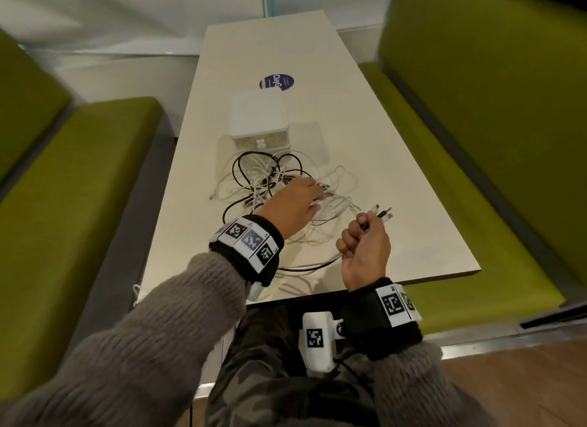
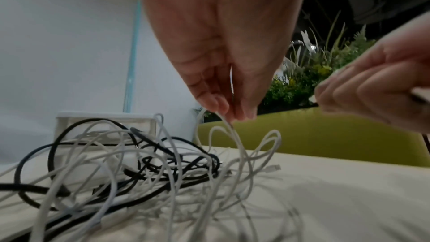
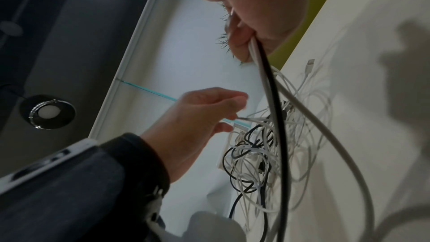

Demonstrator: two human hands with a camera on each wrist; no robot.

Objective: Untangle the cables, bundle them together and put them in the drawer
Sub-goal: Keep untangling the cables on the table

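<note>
A tangle of white and black cables (image 1: 270,185) lies in the middle of the cream table (image 1: 413,204), in front of a small white drawer box (image 1: 258,118). My left hand (image 1: 298,201) reaches into the pile, and its fingertips (image 2: 235,113) pinch a thin white cable (image 2: 232,132). My right hand (image 1: 365,242) is fisted near the front edge, gripping several cables whose plug ends (image 1: 382,212) stick out above the fist. A black cable (image 3: 274,117) and a white cable (image 3: 325,135) trail down from that grip to the pile (image 3: 260,154).
Green upholstered benches (image 1: 476,108) flank the table on both sides. A round purple sticker (image 1: 276,81) lies behind the drawer box. A white cable end hangs over the table's front left edge (image 1: 136,290). Plants (image 2: 325,73) stand beyond the right bench.
</note>
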